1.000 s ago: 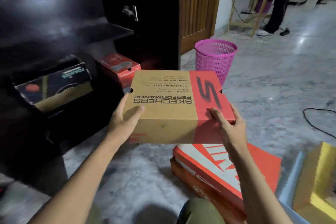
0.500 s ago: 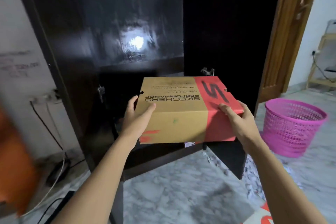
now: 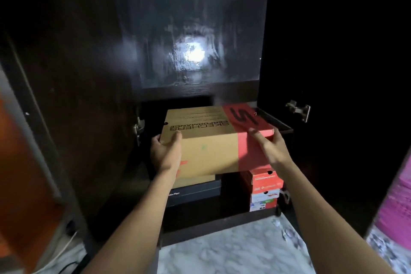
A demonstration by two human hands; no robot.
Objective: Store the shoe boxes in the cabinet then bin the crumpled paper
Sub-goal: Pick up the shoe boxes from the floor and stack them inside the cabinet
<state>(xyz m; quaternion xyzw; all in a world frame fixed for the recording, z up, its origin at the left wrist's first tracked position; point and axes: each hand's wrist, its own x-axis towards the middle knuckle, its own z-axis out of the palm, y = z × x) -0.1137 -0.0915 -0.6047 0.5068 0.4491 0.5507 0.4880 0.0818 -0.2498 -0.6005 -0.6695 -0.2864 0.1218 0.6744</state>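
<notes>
both hands hold a tan and red skechers performance shoe box (image 3: 213, 140) at the mouth of a dark wooden cabinet (image 3: 77, 95), in front of its lower compartment. the left hand (image 3: 165, 151) clasps the box's near left corner at about 9 o'clock, thumb on the lid and fingers curled round the side. the right hand (image 3: 270, 147) grips the red end at about 3 o'clock, fingers spread over the lid edge, slightly blurred. the box sits roughly level, its far end reaching just under the shelf edge (image 3: 200, 91). below it at 6 o'clock lies a black shoe box (image 3: 193, 192), and at 5 o'clock stands a stack of red and white shoe boxes (image 3: 265, 189) inside the cabinet. a pink basket (image 3: 395, 207) shows at the right edge, on the marble floor (image 3: 233, 249).
</notes>
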